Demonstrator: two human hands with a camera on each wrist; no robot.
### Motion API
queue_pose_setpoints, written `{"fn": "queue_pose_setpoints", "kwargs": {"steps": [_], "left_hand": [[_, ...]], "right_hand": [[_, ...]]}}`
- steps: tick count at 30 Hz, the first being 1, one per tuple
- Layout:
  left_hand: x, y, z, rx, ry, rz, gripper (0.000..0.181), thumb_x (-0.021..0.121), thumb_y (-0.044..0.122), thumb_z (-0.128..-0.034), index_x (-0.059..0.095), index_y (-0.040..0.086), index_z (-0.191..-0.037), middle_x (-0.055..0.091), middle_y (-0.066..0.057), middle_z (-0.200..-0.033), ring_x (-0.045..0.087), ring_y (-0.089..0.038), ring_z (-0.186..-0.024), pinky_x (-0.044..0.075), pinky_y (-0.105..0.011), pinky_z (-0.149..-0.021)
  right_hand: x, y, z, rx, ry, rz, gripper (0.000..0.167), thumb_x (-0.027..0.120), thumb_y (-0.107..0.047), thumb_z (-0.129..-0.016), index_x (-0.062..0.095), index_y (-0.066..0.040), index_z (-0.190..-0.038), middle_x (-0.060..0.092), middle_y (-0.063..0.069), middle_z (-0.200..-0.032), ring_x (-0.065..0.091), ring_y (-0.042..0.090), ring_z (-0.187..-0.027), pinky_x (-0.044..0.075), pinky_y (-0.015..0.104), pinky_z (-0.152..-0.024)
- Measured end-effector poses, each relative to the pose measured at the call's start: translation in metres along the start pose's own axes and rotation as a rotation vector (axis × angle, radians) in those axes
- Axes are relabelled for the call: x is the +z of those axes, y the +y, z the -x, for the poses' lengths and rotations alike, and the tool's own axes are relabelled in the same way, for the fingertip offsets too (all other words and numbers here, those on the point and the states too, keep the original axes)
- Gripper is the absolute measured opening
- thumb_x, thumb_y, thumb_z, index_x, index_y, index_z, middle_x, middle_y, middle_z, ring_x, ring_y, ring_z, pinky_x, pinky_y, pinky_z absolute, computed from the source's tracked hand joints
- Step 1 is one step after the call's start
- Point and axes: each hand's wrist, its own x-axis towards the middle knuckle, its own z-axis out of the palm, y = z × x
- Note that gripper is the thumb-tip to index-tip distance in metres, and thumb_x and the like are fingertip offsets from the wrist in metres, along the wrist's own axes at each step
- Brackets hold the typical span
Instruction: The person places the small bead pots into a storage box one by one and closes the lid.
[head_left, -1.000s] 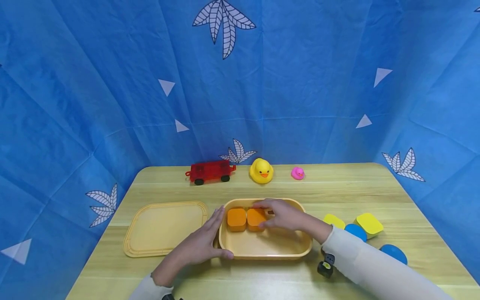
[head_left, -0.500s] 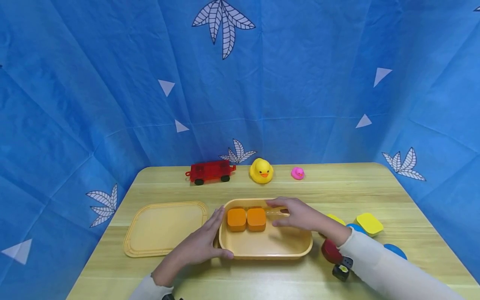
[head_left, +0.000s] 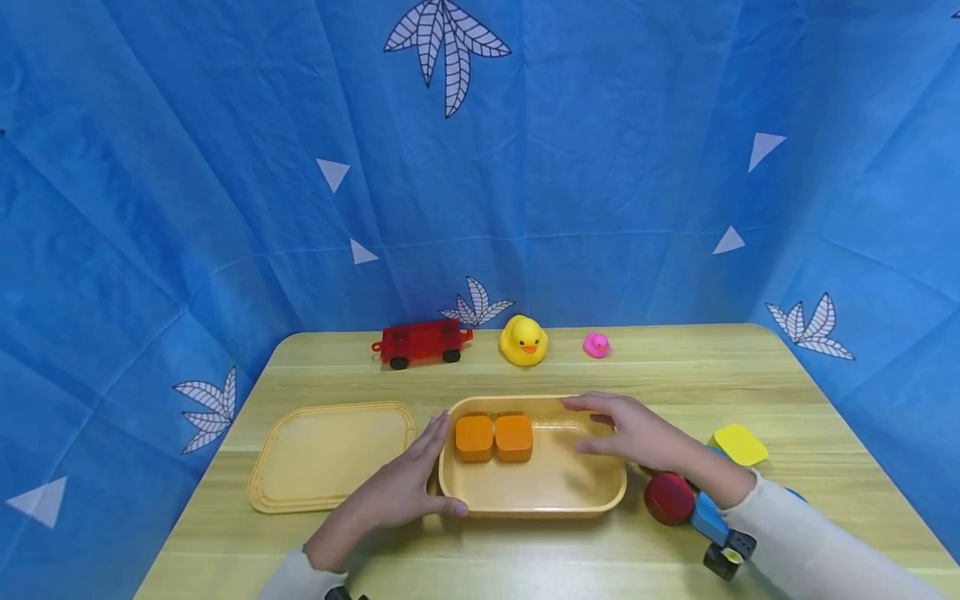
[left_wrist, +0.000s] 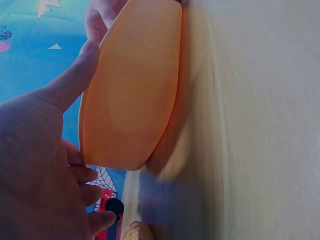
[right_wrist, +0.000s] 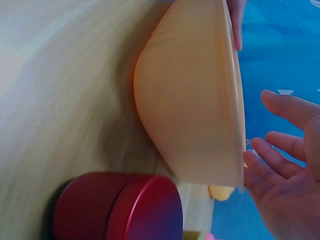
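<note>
Peach tub sits at lower centre of the frame, its long axis running left to right; the left hand, nearer, spreads against its left end, while the right hand, fingers parted, hovers at the right end, contact unclear. A flat lid lies just left, a red cart higher up. A red cylinder crowds the tub's right end; two orange blocks occupy its upper-left inside.
</note>
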Motion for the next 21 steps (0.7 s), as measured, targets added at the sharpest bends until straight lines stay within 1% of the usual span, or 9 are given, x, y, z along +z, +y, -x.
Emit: {"fn": "queue_pose_setpoints", "kwargs": {"steps": [2, 6, 9, 15, 21], "left_hand": [[0.0, 0.0, 0.0, 0.0, -0.002, -0.001, 0.125, 0.078, 0.065, -0.0798, -0.002, 0.024, -0.167, -0.002, -0.003, -0.175, 0.009, -0.03, -0.16, 0.03, -0.061, -0.12], [0.0, 0.0, 0.0, 0.002, 0.0, -0.003, 0.125, 0.078, 0.065, -0.0798, -0.001, 0.023, -0.167, -0.002, -0.003, -0.175, 0.008, -0.03, -0.16, 0.03, -0.061, -0.12], [0.0, 0.0, 0.0, -0.002, -0.001, -0.005, 0.126, 0.078, 0.066, -0.0795, -0.002, 0.024, -0.167, -0.002, -0.002, -0.175, 0.007, -0.029, -0.16, 0.03, -0.061, -0.12], [0.001, -0.001, 0.0, -0.004, -0.001, -0.009, 0.127, 0.078, 0.067, -0.0786, -0.003, 0.026, -0.167, -0.001, -0.004, -0.175, 0.009, -0.03, -0.16, 0.031, -0.061, -0.119], [0.0, 0.0, 0.001, -0.003, 0.004, -0.005, 0.127, 0.079, 0.066, -0.0787, -0.003, 0.025, -0.167, -0.001, -0.007, -0.174, 0.009, -0.032, -0.159, 0.031, -0.062, -0.119]], "right_hand": [[-0.003, 0.0, 0.006, 0.012, 0.023, 0.026, 0.066, 0.078, -0.035, -0.093, 0.056, -0.002, -0.146, 0.059, 0.013, -0.147, 0.054, 0.037, -0.134, 0.048, 0.053, -0.108], [-0.009, 0.003, 0.018, 0.022, 0.074, 0.046, 0.063, 0.079, -0.03, -0.093, 0.057, -0.004, -0.146, 0.059, 0.011, -0.147, 0.054, 0.036, -0.136, 0.046, 0.052, -0.11], [-0.014, 0.008, 0.028, 0.029, 0.104, 0.052, 0.061, 0.079, -0.027, -0.094, 0.057, -0.005, -0.146, 0.059, 0.011, -0.147, 0.053, 0.037, -0.137, 0.045, 0.052, -0.11], [-0.023, 0.017, 0.047, 0.075, 0.124, 0.059, 0.06, 0.078, -0.029, -0.094, 0.057, -0.007, -0.146, 0.058, 0.015, -0.147, 0.052, 0.041, -0.136, 0.044, 0.056, -0.109], [-0.029, 0.023, 0.057, 0.131, 0.144, 0.072, 0.063, 0.08, -0.029, -0.092, 0.057, -0.004, -0.145, 0.059, 0.016, -0.145, 0.054, 0.042, -0.134, 0.044, 0.057, -0.109]]}}
